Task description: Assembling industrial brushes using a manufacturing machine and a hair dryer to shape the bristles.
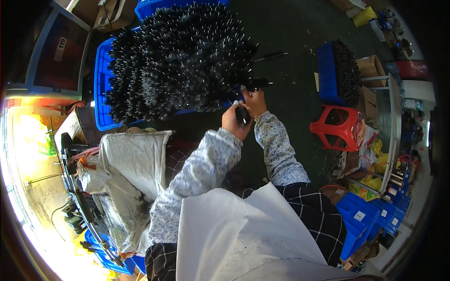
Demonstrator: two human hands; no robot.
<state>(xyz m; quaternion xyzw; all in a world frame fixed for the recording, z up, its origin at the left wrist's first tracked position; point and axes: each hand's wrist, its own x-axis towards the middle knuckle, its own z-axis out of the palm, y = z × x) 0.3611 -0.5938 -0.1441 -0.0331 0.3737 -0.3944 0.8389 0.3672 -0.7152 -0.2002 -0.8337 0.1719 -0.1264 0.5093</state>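
A heap of black, wire-stemmed bristle brushes (183, 61), left hand (234, 122) and right hand (255, 101) together at its lower right edge.
The brushes overfill a rectangular blue plastic crate (103, 86); the left hand grips a slim dark piece (243, 115); the right hand's hold cannot be made out; farther right, a red plastic stool (340, 128).

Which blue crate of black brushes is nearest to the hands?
The heaped upper-left crate: its brushes lie beside the right hand. The crate at right stands apart, near the red stool.
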